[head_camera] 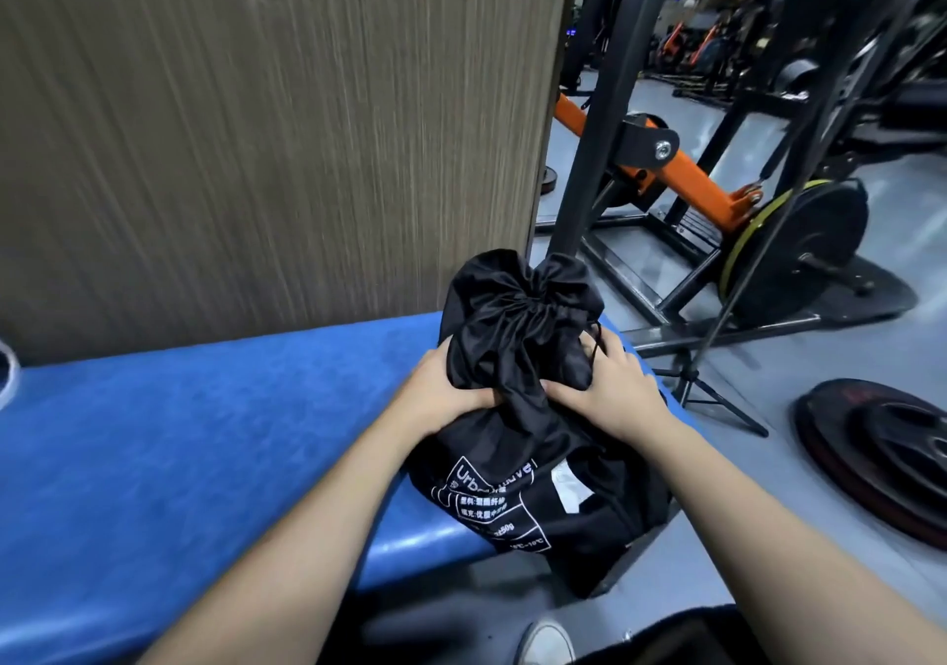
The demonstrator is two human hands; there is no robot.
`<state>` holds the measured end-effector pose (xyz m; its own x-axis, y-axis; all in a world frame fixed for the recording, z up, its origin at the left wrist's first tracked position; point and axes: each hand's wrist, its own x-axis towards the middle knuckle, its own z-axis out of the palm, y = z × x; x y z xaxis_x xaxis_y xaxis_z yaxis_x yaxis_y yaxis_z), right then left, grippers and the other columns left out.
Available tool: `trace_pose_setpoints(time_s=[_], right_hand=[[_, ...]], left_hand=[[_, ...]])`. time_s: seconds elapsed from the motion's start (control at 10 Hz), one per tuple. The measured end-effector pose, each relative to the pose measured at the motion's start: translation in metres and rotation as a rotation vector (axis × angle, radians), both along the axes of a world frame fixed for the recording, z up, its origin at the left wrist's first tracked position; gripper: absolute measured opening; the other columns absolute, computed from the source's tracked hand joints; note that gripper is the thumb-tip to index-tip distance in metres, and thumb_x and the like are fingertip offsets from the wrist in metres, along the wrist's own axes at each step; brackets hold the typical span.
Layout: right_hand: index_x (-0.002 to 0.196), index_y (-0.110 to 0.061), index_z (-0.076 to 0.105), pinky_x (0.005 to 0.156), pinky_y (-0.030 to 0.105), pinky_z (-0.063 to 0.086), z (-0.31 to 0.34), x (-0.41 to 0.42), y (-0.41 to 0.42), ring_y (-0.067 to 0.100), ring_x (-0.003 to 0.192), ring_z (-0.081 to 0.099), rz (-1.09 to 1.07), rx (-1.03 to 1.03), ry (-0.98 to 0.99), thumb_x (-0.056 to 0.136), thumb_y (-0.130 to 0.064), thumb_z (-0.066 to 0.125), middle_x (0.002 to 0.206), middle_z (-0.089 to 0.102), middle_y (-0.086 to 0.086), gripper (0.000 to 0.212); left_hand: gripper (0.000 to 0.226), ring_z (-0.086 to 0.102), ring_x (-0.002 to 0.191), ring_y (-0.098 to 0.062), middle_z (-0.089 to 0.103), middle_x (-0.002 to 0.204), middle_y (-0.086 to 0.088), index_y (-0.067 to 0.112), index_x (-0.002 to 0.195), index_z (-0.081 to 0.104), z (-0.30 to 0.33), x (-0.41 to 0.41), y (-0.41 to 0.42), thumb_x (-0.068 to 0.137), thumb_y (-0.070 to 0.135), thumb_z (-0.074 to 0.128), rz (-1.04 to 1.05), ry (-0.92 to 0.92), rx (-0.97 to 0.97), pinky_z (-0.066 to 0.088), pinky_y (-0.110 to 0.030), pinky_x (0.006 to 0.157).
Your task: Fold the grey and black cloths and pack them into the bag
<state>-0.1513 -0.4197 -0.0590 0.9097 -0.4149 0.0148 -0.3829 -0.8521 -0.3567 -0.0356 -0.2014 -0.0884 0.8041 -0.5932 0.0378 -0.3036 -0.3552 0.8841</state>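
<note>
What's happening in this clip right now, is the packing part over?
A person is holding a black drawstring bag at the end of a blue padded bench in a gym. The left hand and the right hand grip the bag's fabric from either side, just below its neck. The neck is gathered shut and the bag looks full. No grey or black cloths lie loose in view, so the packing appears done. Weight plates lie on the floor to the right.

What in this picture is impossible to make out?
- Head view: cloths, if inside, are hidden by the cinched black bag.
- Bag's white print: partly creased, blurred.
- Left hand and right hand: fingertips buried in fabric.
- Round object: cut off by left edge.
</note>
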Motion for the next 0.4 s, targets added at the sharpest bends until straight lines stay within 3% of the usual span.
trace_pose_setpoints(time_s=[0.1, 0.2, 0.4], right_hand=[[0.155, -0.042, 0.015, 0.111, 0.056, 0.031, 0.008, -0.003, 0.002, 0.029, 0.147, 0.028, -0.023, 0.000, 0.025, 0.071, -0.085, 0.051, 0.166, 0.008, -0.006, 0.102], [0.156, -0.040, 0.015, 0.111, 0.056, 0.028, 0.015, -0.015, 0.007, 0.025, 0.148, 0.027, -0.031, -0.022, 0.021, 0.079, -0.076, 0.056, 0.167, 0.007, -0.004, 0.094], [0.150, -0.034, 0.033, 0.110, 0.050, 0.031, 0.040, -0.054, 0.025, 0.027, 0.141, 0.037, -0.109, -0.277, -0.088, 0.088, -0.071, 0.047, 0.161, 0.029, -0.003, 0.074]], left_hand=[[0.083, 0.060, 0.119, -0.015, 0.064, 0.124, 0.013, 0.052, 0.121, 0.051, 0.011, -0.010, 0.003, 0.050, 0.088, 0.073, 0.098, -0.089, 0.165, 0.049, -0.044, 0.102], [0.067, 0.056, 0.123, -0.024, 0.060, 0.125, 0.006, 0.047, 0.133, 0.047, 0.025, -0.030, 0.014, 0.074, 0.073, 0.067, 0.171, -0.259, 0.325, 0.043, -0.039, 0.101], [0.075, 0.054, 0.128, -0.018, 0.053, 0.138, 0.011, 0.050, 0.150, 0.031, 0.037, -0.052, 0.060, 0.083, 0.068, 0.061, 0.190, -0.354, 0.309, 0.041, -0.041, 0.107]])
